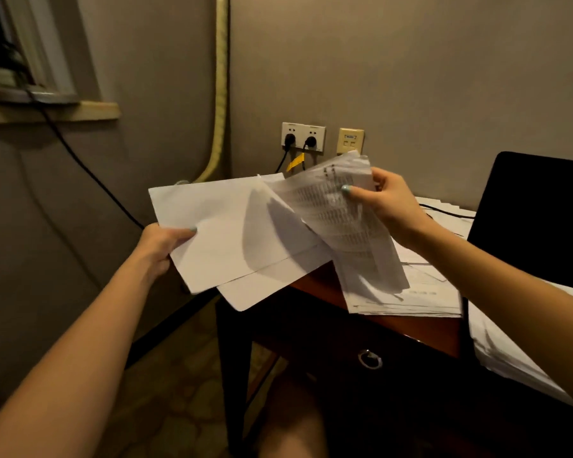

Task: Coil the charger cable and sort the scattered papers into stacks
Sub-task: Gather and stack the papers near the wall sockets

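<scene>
Two hands busy: left hand (161,246) pinches blank sheets (232,233), right hand (386,204) grips printed pages (341,219) above bench (377,320) stack (420,299).

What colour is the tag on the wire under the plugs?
Yellow tag, seen in the head view.

Blank sheets (232,233) noted as white; printed sheet (341,213) covered in grey tabular rows. Desk (318,287) top seen reddish-brown, chair back (536,213) black. Socket plate (303,137) white, data plate (351,140) cream, cable tag (295,162) yellow. Thumbnail (345,189) painted teal.
</scene>
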Demonstrator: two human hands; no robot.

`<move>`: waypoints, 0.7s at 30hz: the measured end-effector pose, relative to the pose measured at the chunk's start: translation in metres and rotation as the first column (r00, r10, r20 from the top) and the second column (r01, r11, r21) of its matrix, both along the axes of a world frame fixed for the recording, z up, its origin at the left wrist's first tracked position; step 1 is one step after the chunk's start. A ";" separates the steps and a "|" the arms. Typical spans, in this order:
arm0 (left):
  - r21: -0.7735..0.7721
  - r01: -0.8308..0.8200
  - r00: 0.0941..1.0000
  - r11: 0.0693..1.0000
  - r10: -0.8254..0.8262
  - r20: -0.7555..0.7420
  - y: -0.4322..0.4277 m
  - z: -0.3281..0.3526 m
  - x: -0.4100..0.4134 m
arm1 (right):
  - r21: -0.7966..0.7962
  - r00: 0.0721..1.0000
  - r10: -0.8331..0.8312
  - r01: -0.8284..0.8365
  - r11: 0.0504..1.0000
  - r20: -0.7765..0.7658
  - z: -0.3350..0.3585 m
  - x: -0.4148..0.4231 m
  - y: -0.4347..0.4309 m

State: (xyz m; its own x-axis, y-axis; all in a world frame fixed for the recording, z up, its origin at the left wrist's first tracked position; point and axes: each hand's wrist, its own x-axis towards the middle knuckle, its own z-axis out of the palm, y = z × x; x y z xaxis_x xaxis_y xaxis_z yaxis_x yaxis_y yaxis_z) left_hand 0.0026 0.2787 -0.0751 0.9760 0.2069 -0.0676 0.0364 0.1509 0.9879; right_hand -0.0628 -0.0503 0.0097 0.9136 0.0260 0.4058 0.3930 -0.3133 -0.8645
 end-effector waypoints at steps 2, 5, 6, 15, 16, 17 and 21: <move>-0.016 0.054 0.998 0.998 -0.055 -0.031 0.017 -0.001 -0.012 | 0.133 0.996 0.082 -0.077 0.988 -0.031 0.008 -0.005 0.010; 0.044 0.128 0.986 0.991 -0.122 -0.113 0.035 0.000 -0.023 | 0.255 0.989 0.139 -0.124 0.959 -0.043 0.024 -0.008 0.017; 0.056 0.127 0.983 0.990 -0.118 -0.142 0.037 0.002 -0.026 | 0.277 0.991 0.130 -0.116 0.954 -0.034 0.029 -0.007 0.018; -0.019 0.076 0.989 0.997 -0.078 -0.123 0.028 -0.020 -0.027 | -0.018 0.943 -0.106 0.105 0.994 -0.315 -0.028 0.037 0.007; -0.058 0.103 0.987 0.993 -0.110 -0.115 0.029 -0.020 -0.029 | -0.040 0.923 -0.142 0.137 0.990 -0.357 -0.039 0.043 0.009; -0.084 0.127 0.985 0.988 -0.136 -0.103 0.029 -0.021 -0.029 | -0.034 0.902 -0.160 0.160 0.987 -0.402 -0.048 0.048 0.012; -0.007 0.228 0.972 0.974 -0.228 -0.052 0.024 -0.026 -0.032 | 0.180 0.888 -0.057 0.155 0.971 -0.456 -0.071 0.062 0.032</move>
State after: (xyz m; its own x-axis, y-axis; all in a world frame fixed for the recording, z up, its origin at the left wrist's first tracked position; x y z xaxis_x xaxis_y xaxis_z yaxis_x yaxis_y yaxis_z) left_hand -0.0293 0.3028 -0.1015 0.9927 -0.0207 -0.1192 0.1209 0.1336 0.9836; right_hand -0.0010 -0.0185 -0.0608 0.9910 -0.1206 -0.0576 -0.0730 -0.1276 -0.9891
